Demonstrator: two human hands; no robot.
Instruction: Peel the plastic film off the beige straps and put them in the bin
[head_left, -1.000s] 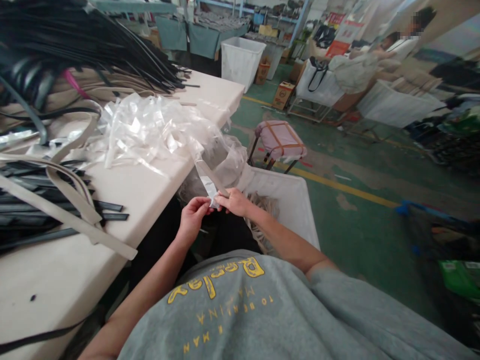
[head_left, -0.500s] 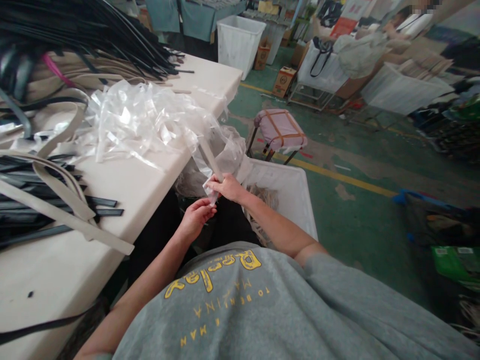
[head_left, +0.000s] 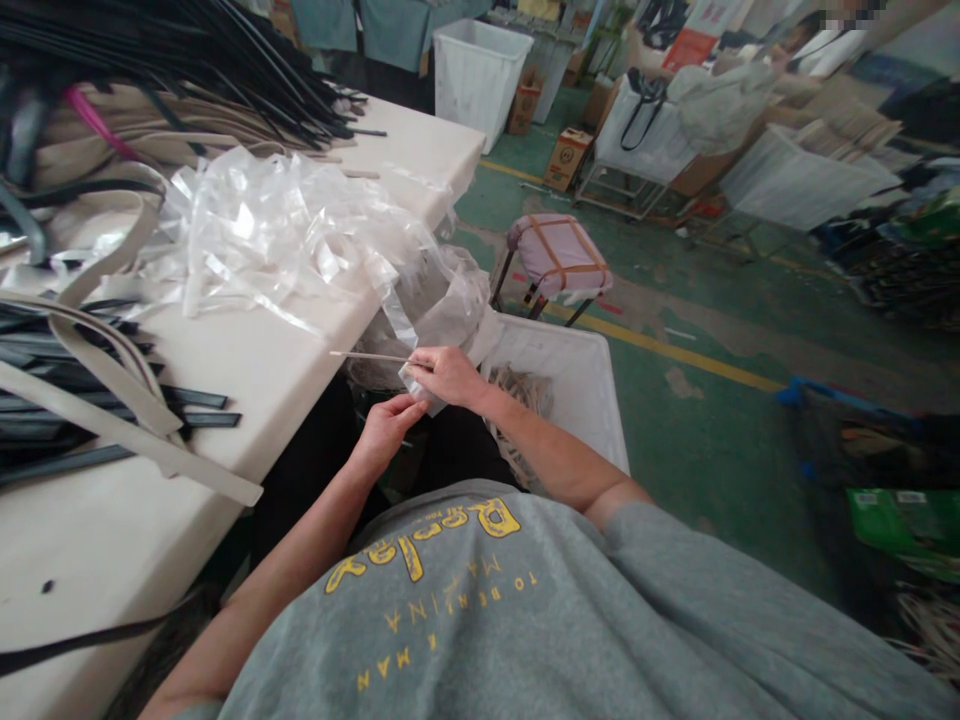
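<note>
My right hand [head_left: 450,378] is closed on a beige strap [head_left: 367,356], whose thin edge shows as it points left from my fingers. Between my hands is a small piece of clear plastic film [head_left: 435,400]. My left hand [head_left: 386,430] pinches the near edge of that film, with thumb and fingers together. Both hands are above my lap, just off the table's edge. Behind them a heap of crumpled clear plastic film [head_left: 270,220] spreads over the table [head_left: 292,375] and hangs over its side.
Black straps [head_left: 225,70] and looped beige straps [head_left: 120,390] lie on the table at left. A white bin [head_left: 600,385] with beige strips stands by my right forearm. Beyond are a padded stool [head_left: 559,255], another white bin [head_left: 480,85] and a person at far right.
The beige strap has swung from pointing up and away to lying nearly level towards the left, edge-on. My hands stay close together, the left still at the plastic film.
</note>
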